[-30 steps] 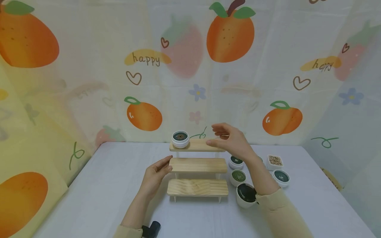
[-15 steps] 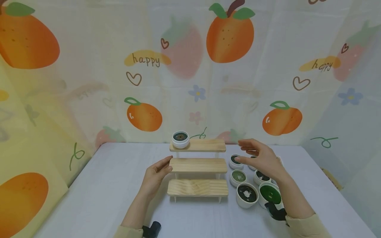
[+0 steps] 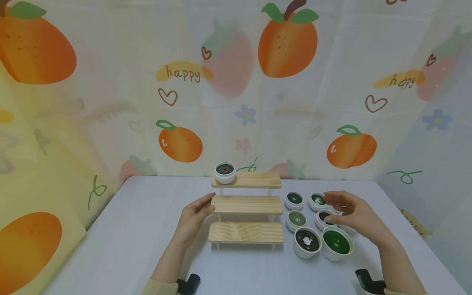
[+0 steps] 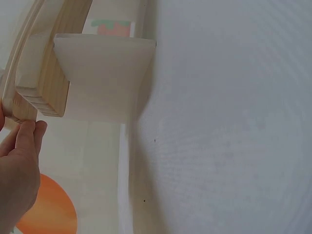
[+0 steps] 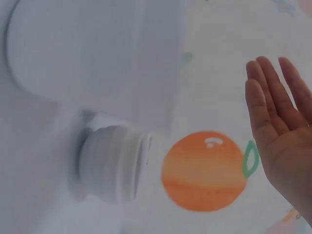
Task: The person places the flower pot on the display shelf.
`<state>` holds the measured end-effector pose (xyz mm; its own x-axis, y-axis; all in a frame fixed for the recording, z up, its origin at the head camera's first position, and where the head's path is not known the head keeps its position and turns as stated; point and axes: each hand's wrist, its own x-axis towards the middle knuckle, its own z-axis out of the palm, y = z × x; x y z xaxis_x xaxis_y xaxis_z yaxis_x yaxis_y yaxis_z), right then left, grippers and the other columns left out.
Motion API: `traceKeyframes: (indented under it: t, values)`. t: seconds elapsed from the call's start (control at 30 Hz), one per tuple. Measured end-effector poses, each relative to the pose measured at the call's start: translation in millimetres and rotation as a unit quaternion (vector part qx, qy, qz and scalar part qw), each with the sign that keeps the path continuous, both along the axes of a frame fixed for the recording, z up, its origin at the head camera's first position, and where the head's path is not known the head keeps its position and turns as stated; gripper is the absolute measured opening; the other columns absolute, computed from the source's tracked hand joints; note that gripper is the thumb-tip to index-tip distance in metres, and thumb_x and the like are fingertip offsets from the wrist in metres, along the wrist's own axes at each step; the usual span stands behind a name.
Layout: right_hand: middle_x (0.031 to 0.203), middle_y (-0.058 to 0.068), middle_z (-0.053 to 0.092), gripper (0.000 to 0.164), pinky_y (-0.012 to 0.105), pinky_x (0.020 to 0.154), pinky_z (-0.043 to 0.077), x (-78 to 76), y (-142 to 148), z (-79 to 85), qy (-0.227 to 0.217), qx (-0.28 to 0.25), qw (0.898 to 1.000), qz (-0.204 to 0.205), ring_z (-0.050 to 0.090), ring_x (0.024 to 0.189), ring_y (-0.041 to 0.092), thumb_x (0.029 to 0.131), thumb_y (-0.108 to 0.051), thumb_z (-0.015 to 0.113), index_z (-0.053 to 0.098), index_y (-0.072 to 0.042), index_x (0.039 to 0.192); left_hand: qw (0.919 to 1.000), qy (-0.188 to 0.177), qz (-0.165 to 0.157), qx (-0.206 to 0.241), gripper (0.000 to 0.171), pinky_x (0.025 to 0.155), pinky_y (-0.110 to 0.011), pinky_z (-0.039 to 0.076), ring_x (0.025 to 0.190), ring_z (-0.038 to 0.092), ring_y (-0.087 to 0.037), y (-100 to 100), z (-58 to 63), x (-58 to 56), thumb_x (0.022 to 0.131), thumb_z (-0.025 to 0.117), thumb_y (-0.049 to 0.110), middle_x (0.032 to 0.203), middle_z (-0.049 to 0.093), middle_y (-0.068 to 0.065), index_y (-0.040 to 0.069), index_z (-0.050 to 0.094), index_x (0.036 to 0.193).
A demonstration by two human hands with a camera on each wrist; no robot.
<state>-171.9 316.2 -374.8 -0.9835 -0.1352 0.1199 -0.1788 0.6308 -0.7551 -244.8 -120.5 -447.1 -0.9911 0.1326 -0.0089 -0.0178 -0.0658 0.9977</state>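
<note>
A three-tier wooden display stand [image 3: 247,205] with white legs stands mid-table. My left hand [image 3: 191,219] holds the left end of its middle board, thumb on one side and fingertips on the other, as the left wrist view shows at the board's end [image 4: 22,109]. On the top tier's left end sits a small white pot [image 3: 225,177] with a dark green and brown top. Over the pots right of the stand hovers my right hand [image 3: 355,215], fingers extended and nothing held. It partly covers a white pot [image 3: 320,223] with a dark top and hides what lies behind.
Right of the stand are a green-topped cup [image 3: 336,241], a dark-topped cup with a white patch [image 3: 307,239], a mossy green pot [image 3: 296,220] and two dark-topped pots [image 3: 294,200] farther back. A fruit-print cloth [image 3: 243,135] hangs behind the white table [image 3: 121,246].
My right hand has moved from above the top tier's right end, rightward and down over the pots, uncovering several of them. The left hand stays on the stand; the pot on top has not moved.
</note>
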Motion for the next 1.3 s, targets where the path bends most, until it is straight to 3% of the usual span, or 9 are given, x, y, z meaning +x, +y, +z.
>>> traceKeyframes:
  t: [0.13, 0.3, 0.53, 0.8, 0.87, 1.03, 1.1, 1.17, 1.3]
  values:
    - [0.141, 0.014, 0.057, 0.066, 0.005, 0.092, 0.046, 4.0, 14.3, -8.6, -0.025, -0.015, 1.000, 0.002, 0.051, 0.107, -0.020, 0.085, -0.027, 0.077, 0.049, -0.008, 0.141, 1.0000, 0.001, 0.001, -0.001, 0.047, 0.097, -0.010, 0.050, 0.136, 0.050, -0.022, 0.5, 0.5, -0.1, 0.094, 0.063, 0.006, 0.147, 0.053, -0.016, 0.002, 0.053, 0.140]
    - [0.138, 0.000, 0.059, 0.060, 0.007, 0.090, 0.049, 4.5, 29.4, -18.0, -0.037, -0.021, 0.999, 0.003, 0.055, 0.108, -0.017, 0.088, -0.024, 0.074, 0.051, -0.005, 0.140, 1.0000, 0.001, 0.002, -0.003, 0.047, 0.097, -0.010, 0.050, 0.137, 0.050, -0.023, 0.6, 1.0, 0.3, 0.095, 0.063, 0.007, 0.147, 0.053, -0.015, 0.002, 0.053, 0.140]
    - [0.135, 0.022, 0.061, 0.055, 0.014, 0.084, 0.056, 4.4, 46.1, -27.8, -0.092, -0.031, 0.995, -0.003, 0.064, 0.102, -0.007, 0.092, -0.024, 0.070, 0.052, 0.000, 0.138, 1.0000, -0.001, 0.001, 0.002, 0.047, 0.098, -0.010, 0.050, 0.137, 0.050, -0.023, 0.5, 0.9, 0.4, 0.094, 0.063, 0.005, 0.147, 0.052, -0.016, 0.002, 0.052, 0.140]
    - [0.138, 0.024, 0.058, 0.057, 0.019, 0.085, 0.056, 9.8, 60.9, -40.8, -0.174, -0.049, 0.983, 0.038, 0.061, 0.102, -0.009, 0.093, -0.025, 0.066, 0.047, 0.002, 0.140, 1.0000, -0.002, -0.001, 0.007, 0.048, 0.097, -0.011, 0.051, 0.135, 0.052, -0.020, 0.4, 1.2, 0.6, 0.094, 0.064, 0.006, 0.147, 0.052, -0.016, 0.001, 0.052, 0.140]
    - [0.139, 0.018, 0.059, 0.058, 0.019, 0.087, 0.056, 11.7, 64.0, -43.9, -0.181, -0.060, 0.980, 0.054, 0.060, 0.105, -0.010, 0.092, -0.022, 0.066, 0.046, 0.002, 0.141, 1.0000, -0.002, 0.000, 0.009, 0.048, 0.097, -0.011, 0.051, 0.133, 0.053, -0.018, 0.5, 1.3, 0.6, 0.094, 0.064, 0.006, 0.147, 0.052, -0.016, 0.001, 0.052, 0.140]
    - [0.130, -0.014, 0.063, 0.061, 0.018, 0.089, 0.052, 12.8, 68.5, -53.1, -0.189, -0.081, 0.974, 0.095, 0.056, 0.110, -0.013, 0.090, -0.016, 0.068, 0.044, 0.002, 0.142, 1.0000, -0.003, 0.002, 0.008, 0.048, 0.097, -0.011, 0.051, 0.128, 0.055, -0.012, 0.3, 0.9, 0.4, 0.094, 0.063, 0.005, 0.147, 0.052, -0.016, 0.001, 0.052, 0.140]
    - [0.133, -0.010, 0.062, 0.063, 0.026, 0.093, 0.053, 11.8, 68.2, -56.6, -0.196, -0.077, 0.972, 0.101, 0.054, 0.110, -0.013, 0.089, -0.017, 0.069, 0.043, 0.002, 0.143, 1.0000, -0.003, 0.001, 0.008, 0.048, 0.097, -0.011, 0.051, 0.127, 0.056, -0.010, 0.3, 0.9, 0.3, 0.094, 0.063, 0.005, 0.147, 0.052, -0.016, 0.001, 0.052, 0.140]
    - [0.138, 0.002, 0.059, 0.066, 0.042, 0.099, 0.053, 10.9, 67.5, -59.6, -0.198, -0.068, 0.972, 0.102, 0.052, 0.109, -0.015, 0.087, -0.018, 0.071, 0.043, 0.002, 0.142, 1.0000, -0.004, 0.001, 0.008, 0.048, 0.097, -0.011, 0.051, 0.127, 0.056, -0.010, 0.4, 1.2, 0.4, 0.094, 0.063, 0.005, 0.147, 0.052, -0.016, 0.001, 0.052, 0.140]
    - [0.145, 0.023, 0.049, 0.071, 0.073, 0.102, 0.040, 9.4, 64.4, -63.1, -0.210, -0.048, 0.972, 0.097, 0.050, 0.135, 0.025, 0.083, -0.022, 0.074, 0.042, 0.001, 0.143, 0.9999, -0.007, 0.001, 0.009, 0.047, 0.097, -0.011, 0.051, 0.126, 0.057, -0.009, 0.8, 2.3, 0.9, 0.095, 0.062, 0.004, 0.147, 0.052, -0.016, 0.001, 0.052, 0.141]
